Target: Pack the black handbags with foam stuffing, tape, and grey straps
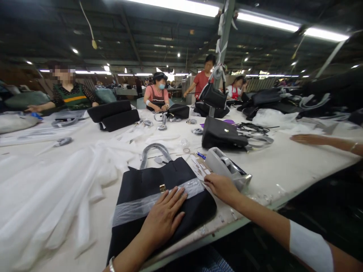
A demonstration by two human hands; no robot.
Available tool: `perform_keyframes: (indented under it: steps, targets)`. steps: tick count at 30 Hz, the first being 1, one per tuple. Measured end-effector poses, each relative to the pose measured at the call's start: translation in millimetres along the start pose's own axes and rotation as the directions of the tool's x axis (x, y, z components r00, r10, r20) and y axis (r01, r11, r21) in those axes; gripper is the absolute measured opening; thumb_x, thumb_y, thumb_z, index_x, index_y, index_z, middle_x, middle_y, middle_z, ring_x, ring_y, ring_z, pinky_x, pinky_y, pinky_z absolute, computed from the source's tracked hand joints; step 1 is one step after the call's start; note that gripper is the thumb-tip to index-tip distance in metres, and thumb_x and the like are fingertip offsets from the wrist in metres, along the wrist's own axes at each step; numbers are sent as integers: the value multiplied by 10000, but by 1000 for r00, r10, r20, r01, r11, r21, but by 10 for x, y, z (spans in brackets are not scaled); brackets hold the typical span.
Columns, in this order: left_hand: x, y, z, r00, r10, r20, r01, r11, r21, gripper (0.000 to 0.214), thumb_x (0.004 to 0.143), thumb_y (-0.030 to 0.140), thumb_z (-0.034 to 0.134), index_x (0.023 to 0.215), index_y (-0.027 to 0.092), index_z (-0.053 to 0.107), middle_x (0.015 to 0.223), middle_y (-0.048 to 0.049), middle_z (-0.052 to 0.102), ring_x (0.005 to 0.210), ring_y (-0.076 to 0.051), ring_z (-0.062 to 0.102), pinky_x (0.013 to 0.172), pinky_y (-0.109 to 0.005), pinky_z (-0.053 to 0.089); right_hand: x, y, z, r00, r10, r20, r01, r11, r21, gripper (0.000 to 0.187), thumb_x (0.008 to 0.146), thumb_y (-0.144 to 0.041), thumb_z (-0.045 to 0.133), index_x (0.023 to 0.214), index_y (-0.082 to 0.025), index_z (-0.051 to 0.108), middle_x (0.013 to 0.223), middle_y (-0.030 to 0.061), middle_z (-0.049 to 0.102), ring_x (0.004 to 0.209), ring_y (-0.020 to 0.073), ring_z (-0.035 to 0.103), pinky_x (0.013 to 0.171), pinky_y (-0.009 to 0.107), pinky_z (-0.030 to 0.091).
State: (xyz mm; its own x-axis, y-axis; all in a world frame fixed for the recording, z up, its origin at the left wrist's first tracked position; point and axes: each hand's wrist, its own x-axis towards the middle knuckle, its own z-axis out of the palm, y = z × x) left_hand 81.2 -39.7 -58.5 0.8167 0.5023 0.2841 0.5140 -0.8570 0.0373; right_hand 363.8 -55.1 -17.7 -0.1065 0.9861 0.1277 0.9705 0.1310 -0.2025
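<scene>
A black handbag (133, 183) lies flat on the table before me, with a gold clasp (162, 188) on its front and a plastic-wrapped handle (155, 148) at its top. A translucent plastic strip (133, 207) runs across the front below the clasp. My left hand (163, 217) rests flat on the bag and the strip, fingers spread. At the bag's right edge, my right hand (222, 189) has its fingers closed in a pinch on the strip's end. Just beyond that hand stands a grey tape dispenser (224, 166).
White foam sheets (65, 196) cover the table's left side. A blue pen (201, 155) and paper pieces lie by the dispenser. Farther off are a black bag (221, 134) and black rolls (113, 113). Another person's hand (309, 139) rests at right; several people stand or sit beyond.
</scene>
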Motion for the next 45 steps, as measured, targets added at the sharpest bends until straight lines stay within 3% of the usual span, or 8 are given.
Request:
perform_keyframes:
  steps: [6,10,14,17,25,32,37,45]
  targets:
    - [-8,-29,61,999,24,-39,-23,999,22,570,1004,397,379,1530,279,192,1574,-16,284,1431,-227,308,1145,-446,329,-286,508,-621,924,139,-356,-149,989,-2,343,915,-382,476,1120,-190,672,1220,132,651,1166,289,555,1027,417,391]
    - [-15,-35,82,998,26,-60,-24,999,40,577,1002,386,388,1531,276,186,1575,-21,280,1431,-234,308,1143,-450,333,-248,930,-750,892,443,-89,-399,865,305,426,788,-558,586,879,-175,749,1295,143,619,1248,349,505,1067,466,351]
    - [-10,-36,69,994,46,-95,-40,997,61,595,996,394,405,1533,277,178,1561,-17,308,1415,-231,341,1122,-434,376,-220,1004,-723,842,506,186,-475,533,700,544,740,-658,593,911,-168,757,1233,125,666,1247,340,509,1012,478,396]
    - [-2,-46,75,991,63,-115,-52,994,94,604,992,399,416,1532,275,176,1559,-10,307,1403,-226,365,1103,-418,409,-263,900,-810,846,508,162,-406,415,814,482,698,-617,669,891,-183,756,1259,129,652,1280,320,487,1035,473,390]
    - [-3,-54,84,995,66,-79,-53,987,151,598,998,419,396,1533,274,173,1567,2,271,1408,-224,356,1102,-415,413,-691,639,-1132,830,558,-9,-285,438,852,436,675,-599,729,856,-203,763,1318,152,610,1280,357,487,1079,481,399]
    - [-6,-51,109,997,54,-62,-47,993,108,606,993,418,408,1534,281,172,1572,-4,274,1416,-235,341,1126,-445,375,-1011,841,-608,773,622,126,-370,281,885,387,689,-548,751,823,-185,732,899,88,729,870,229,672,897,367,541]
    - [-2,-58,122,993,59,-98,-52,996,72,584,992,404,414,1527,279,215,1559,-12,313,1411,-231,352,1128,-423,368,-1160,1034,-287,722,687,81,-467,398,790,441,624,-583,759,786,-174,722,770,81,723,738,229,667,743,357,562]
    - [-1,-20,50,1000,13,-23,-12,1000,23,561,1002,406,381,1523,278,219,1575,-4,282,1437,-223,295,1150,-449,321,-1123,441,-571,920,393,-14,-317,762,564,381,783,-581,628,881,-227,733,819,47,732,740,231,660,751,329,517]
